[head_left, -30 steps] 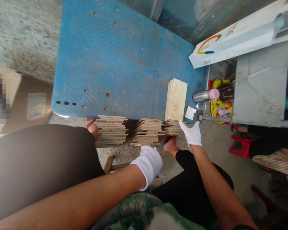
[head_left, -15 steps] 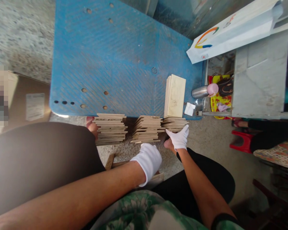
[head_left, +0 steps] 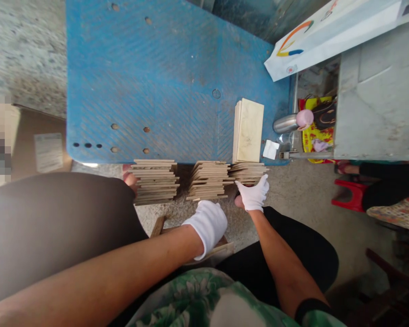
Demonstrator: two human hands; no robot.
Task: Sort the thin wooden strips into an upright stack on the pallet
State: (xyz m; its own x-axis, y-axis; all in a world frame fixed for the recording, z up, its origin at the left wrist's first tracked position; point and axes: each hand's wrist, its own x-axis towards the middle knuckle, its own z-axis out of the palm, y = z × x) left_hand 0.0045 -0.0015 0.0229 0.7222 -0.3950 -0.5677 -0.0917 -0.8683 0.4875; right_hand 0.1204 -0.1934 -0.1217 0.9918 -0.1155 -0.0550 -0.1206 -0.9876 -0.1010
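Observation:
White gloves cover both my hands. My left hand (head_left: 209, 227) is curled closed just on the near side of the middle stack of thin wooden boards (head_left: 209, 180); its fingertips are turned away, so anything in them is hidden. Farther right, my right hand (head_left: 254, 194) has thumb and fingers spread apart at the near end of the right stack of boards (head_left: 248, 172), seemingly touching it. A left stack of boards (head_left: 156, 181) lies beyond reach of either hand. On the blue table above the right stack rests a small pile of pale boards (head_left: 250, 131).
The blue plastic table (head_left: 170, 86) has holes in its top. Toward its right end are a folded white paper (head_left: 270, 149), a steel flask (head_left: 286, 122) with a pink lid and a white bag (head_left: 293, 50). A cardboard box (head_left: 42, 141) stands left; a red stool (head_left: 349, 195) with a seated person is right.
The view has shifted slightly. Both hands keep nearly the same places and shapes beside the stacks, and the boards look unchanged.

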